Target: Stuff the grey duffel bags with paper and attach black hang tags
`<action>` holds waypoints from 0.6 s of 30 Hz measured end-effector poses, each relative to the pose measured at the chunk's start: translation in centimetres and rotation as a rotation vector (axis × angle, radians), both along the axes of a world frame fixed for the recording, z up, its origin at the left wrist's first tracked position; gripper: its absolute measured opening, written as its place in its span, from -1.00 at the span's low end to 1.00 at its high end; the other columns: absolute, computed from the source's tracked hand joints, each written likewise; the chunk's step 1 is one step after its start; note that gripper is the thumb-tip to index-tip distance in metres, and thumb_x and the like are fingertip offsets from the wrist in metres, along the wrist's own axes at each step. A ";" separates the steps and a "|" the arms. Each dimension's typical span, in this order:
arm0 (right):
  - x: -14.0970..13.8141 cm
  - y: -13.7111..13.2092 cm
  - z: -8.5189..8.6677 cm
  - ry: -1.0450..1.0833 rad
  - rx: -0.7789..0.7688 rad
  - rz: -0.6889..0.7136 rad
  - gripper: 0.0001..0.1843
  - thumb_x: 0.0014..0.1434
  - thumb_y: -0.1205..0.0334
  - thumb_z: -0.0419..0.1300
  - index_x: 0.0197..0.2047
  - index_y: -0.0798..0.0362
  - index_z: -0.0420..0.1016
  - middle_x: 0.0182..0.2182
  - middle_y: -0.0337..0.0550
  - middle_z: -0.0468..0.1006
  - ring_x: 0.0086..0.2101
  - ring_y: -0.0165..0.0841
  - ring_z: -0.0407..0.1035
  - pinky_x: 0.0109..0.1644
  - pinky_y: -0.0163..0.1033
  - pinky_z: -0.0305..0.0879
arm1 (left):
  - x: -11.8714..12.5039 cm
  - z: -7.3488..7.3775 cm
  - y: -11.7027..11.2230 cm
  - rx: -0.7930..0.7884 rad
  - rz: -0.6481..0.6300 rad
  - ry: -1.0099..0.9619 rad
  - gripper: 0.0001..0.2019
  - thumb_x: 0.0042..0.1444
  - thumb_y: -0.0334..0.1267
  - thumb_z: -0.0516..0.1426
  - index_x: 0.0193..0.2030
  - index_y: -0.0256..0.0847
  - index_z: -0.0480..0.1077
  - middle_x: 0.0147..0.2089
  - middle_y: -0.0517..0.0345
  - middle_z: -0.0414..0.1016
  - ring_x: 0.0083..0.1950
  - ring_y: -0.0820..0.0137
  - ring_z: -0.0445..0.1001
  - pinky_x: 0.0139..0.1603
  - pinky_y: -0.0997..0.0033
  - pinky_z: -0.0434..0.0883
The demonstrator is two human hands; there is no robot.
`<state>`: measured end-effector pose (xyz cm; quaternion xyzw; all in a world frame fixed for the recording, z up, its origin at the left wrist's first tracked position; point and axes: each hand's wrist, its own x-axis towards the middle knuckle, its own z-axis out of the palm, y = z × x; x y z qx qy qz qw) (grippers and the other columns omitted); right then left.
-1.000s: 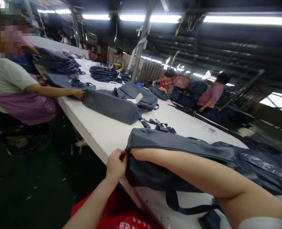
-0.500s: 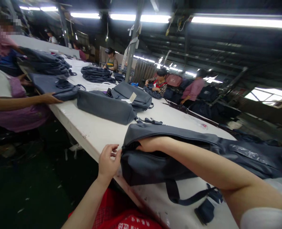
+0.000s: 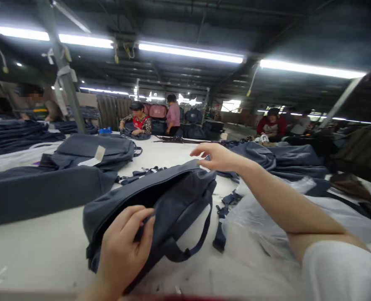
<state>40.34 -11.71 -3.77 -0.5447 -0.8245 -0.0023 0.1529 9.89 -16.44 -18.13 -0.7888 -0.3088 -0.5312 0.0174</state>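
Observation:
A dark blue-grey bag (image 3: 179, 196) lies on the white table in front of me, its long zip opening gaping and dark inside. My left hand (image 3: 125, 244) is over the near part of the opening, thumb and fingers pinched on the bag's edge. At the bag's far end is my right hand (image 3: 216, 156), palm down, with curved fingers and thumb apart and nothing visible between them. A loop of strap (image 3: 188, 253) hangs from the bag's right side onto the table. The inside of the bag is too dark to make out.
To the left lie another blue-grey bag (image 3: 47, 188) and one with a white tag (image 3: 93, 159). Dark fabric (image 3: 285, 161) and clear plastic (image 3: 267, 225) cover the right side. A metal post (image 3: 67, 88) rises at the back left. Several people work beyond the white table (image 3: 25, 255).
My view has swung to the right. My right hand has come out of the bag's opening to its far end. The bag now lies at a different angle, and my left hand is over its opening.

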 end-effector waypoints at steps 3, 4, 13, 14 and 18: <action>3.9 0.6 -3.0 -0.060 -0.119 -0.009 -0.31 0.02 0.09 0.31 0.21 0.13 0.35 0.12 0.07 0.40 0.09 -0.12 0.31 0.22 -0.09 0.17 | 5.8 3.1 3.1 -0.017 -0.044 0.260 -0.83 0.24 -0.26 0.05 -0.11 -0.16 0.43 -0.17 0.01 0.50 -0.15 0.23 0.50 -0.09 0.27 0.44; 4.6 0.7 -4.2 -0.045 -0.153 -0.010 -0.23 0.01 0.05 0.32 0.25 0.14 0.29 0.14 0.09 0.38 0.11 -0.11 0.29 0.23 -0.08 0.17 | 7.8 3.9 4.1 -0.040 -0.012 0.370 -0.79 0.23 -0.24 0.06 -0.04 -0.18 0.41 -0.17 -0.02 0.51 -0.14 0.19 0.50 -0.10 0.24 0.45; 6.3 -0.4 -8.9 0.024 0.028 0.050 -0.25 0.06 -0.01 0.32 0.24 0.16 0.28 0.09 0.11 0.41 0.09 -0.12 0.32 0.20 -0.08 0.22 | 16.6 5.8 9.3 -0.151 0.016 0.960 -0.74 0.23 -0.31 -0.04 -0.01 -0.24 0.37 -0.17 -0.05 0.53 -0.15 0.11 0.54 -0.18 0.18 0.44; 6.4 -0.3 -9.1 0.015 0.054 0.048 -0.27 0.08 -0.04 0.30 0.23 0.15 0.30 0.08 0.10 0.42 0.08 -0.13 0.33 0.18 -0.09 0.24 | 16.6 5.6 9.7 -0.151 0.017 0.938 -0.72 0.25 -0.31 -0.08 -0.02 -0.24 0.36 -0.13 -0.07 0.53 -0.12 0.12 0.54 -0.15 0.17 0.43; 6.4 0.5 -9.8 0.027 0.114 0.025 -0.26 0.08 -0.18 0.27 0.20 0.10 0.34 0.02 0.07 0.45 0.01 -0.14 0.36 0.12 -0.08 0.27 | 16.4 4.7 10.7 -0.249 0.106 0.817 -0.64 0.27 -0.25 -0.20 -0.02 -0.22 0.36 -0.05 -0.10 0.53 -0.09 0.12 0.54 -0.09 0.13 0.42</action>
